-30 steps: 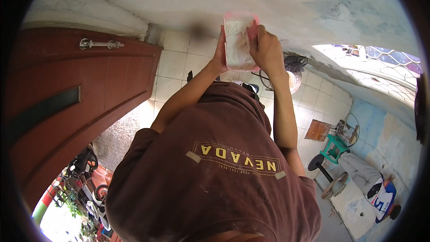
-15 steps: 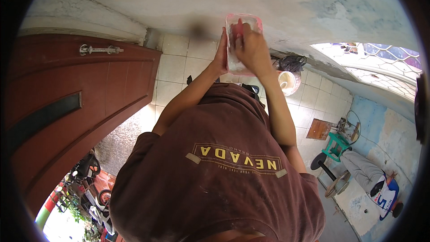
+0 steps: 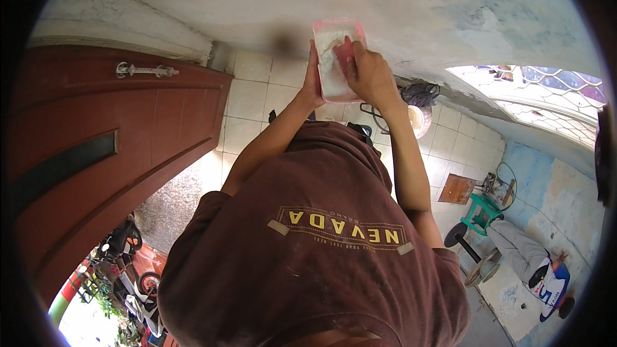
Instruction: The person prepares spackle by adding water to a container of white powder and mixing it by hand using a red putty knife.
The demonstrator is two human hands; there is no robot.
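Past your dark brown short-sleeved shirt [image 3: 308,180], your left hand [image 3: 312,87] grips a pink-rimmed rectangular tray [image 3: 339,21] in front of you, thumb along its left wall, other fingers hidden. Your right hand's [image 3: 375,77] fingers are closed on a flat pink scraper [image 3: 344,53] over the tray's white paste [image 3: 332,85]; beyond, a pale round bucket [image 3: 421,117] stands on cream square floor tiles [image 3: 247,97].

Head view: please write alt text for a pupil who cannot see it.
A person's left hand holds a pink-edged tray of whitish paste while the right hand holds a flat red tool in it. Around them: a pale wall, floor tiles, a red-brown door at left, and another person in grey trousers at lower right.
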